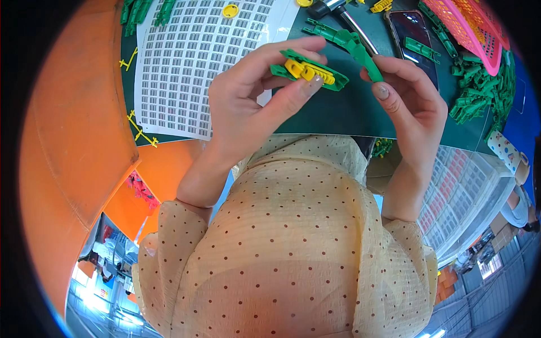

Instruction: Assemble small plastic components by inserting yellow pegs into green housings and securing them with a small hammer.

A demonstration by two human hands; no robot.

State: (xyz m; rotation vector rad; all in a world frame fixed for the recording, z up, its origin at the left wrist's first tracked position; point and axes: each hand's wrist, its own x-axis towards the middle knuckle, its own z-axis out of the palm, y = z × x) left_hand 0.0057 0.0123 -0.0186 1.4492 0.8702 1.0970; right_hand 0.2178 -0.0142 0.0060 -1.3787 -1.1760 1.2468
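Observation:
My left hand (259,93) is closed around a green plastic part (339,83) with yellow toothed pieces (309,71) set in it, thumb pressed on the yellow. To its right, my right hand (414,98) pinches a curved green plastic piece (363,59) between thumb and fingers, the piece pointing up and left. Both hands are raised over the near edge of the dark green table, a short gap between the two parts. Behind the right hand's piece lies another green part (321,29), close to a hammer (359,31).
Sheets of printed stickers (180,67) cover the table's left side. A phone (411,34), a pink basket (479,34) and a heap of green parts (479,90) are at the right. Yellow sprue bits (141,129) lie by the left edge, next to an orange panel (73,112).

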